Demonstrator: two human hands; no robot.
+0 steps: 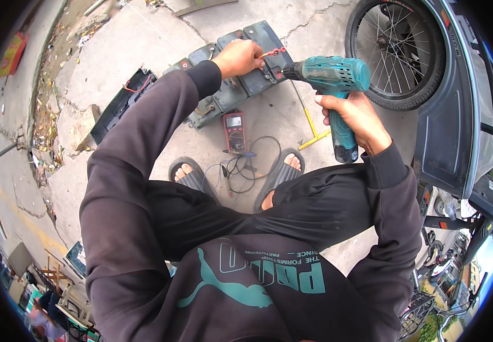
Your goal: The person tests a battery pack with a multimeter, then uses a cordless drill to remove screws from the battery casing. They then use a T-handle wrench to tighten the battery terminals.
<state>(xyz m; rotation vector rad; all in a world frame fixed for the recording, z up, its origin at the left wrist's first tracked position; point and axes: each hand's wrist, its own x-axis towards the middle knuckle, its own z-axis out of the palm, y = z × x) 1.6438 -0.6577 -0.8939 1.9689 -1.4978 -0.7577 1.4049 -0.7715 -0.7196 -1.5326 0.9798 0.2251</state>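
Upper centre of frame: left hand [238, 58] pinches red wire [275, 52] at battery [262, 35]; right hand [361, 121] grips drill [331, 74], chuck [295, 70] near terminal [278, 73]; wiring looks partway, fastening seemingly unfinished.

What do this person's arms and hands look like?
The left sleeve and right sleeve are long, loose and dark brownish-grey, ending in snug black cuffs. The left hand and right hand wear no gloves.

Upper right: spoked wheel [382, 41], black-tyred, beside dark vehicle bodywork [446, 131]. Upper left: scattered litter [42, 145]; red-and-yellow object [11, 55] near edge.
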